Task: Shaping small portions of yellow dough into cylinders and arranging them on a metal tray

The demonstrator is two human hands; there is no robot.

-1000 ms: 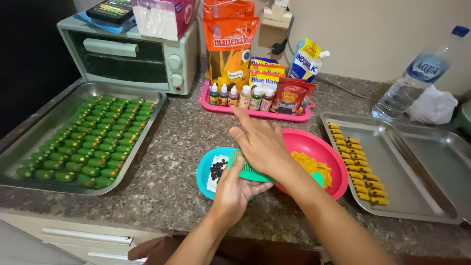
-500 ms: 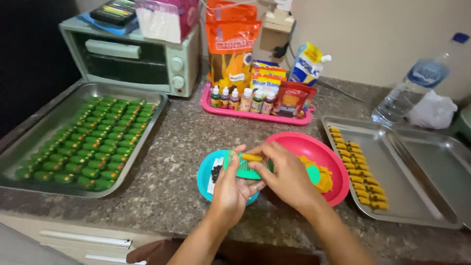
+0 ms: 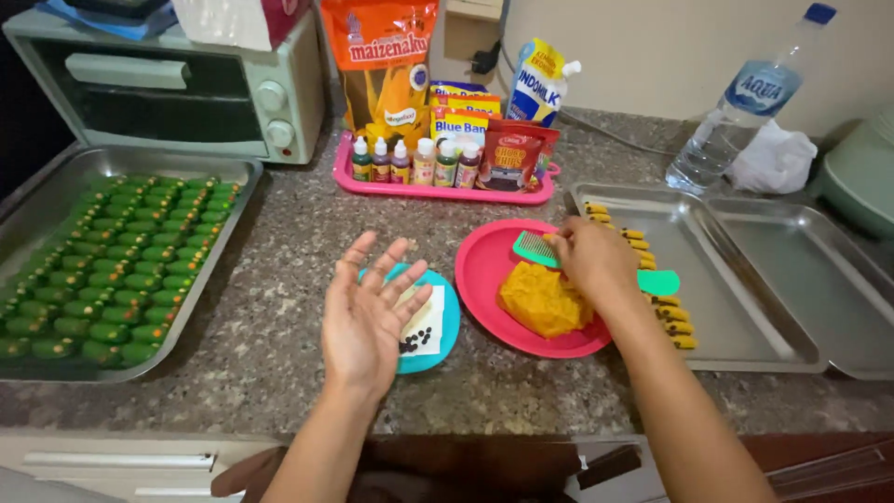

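Speckled stone counter (image 3: 279,233): metal trays (image 3: 56,186), pink plate (image 3: 484,270), toaster oven (image 3: 177,88), bottle (image 3: 736,116).

Toaster oven (image 3: 177,88) beyond my left tray of green pieces (image 3: 112,265), pink basket of small bottles (image 3: 438,182), water bottle (image 3: 745,112), speckled counter (image 3: 279,382).

On the speckled granite counter (image 3: 279,251), the round pink plastic plate (image 3: 484,270) holds a lump of orange dough (image 3: 542,300). Above its right rim the right hand (image 3: 591,261) grips a green plastic comb (image 3: 535,248). Left of it the left hand (image 3: 371,312) hovers palm-up, empty, over a small teal plate (image 3: 445,326).
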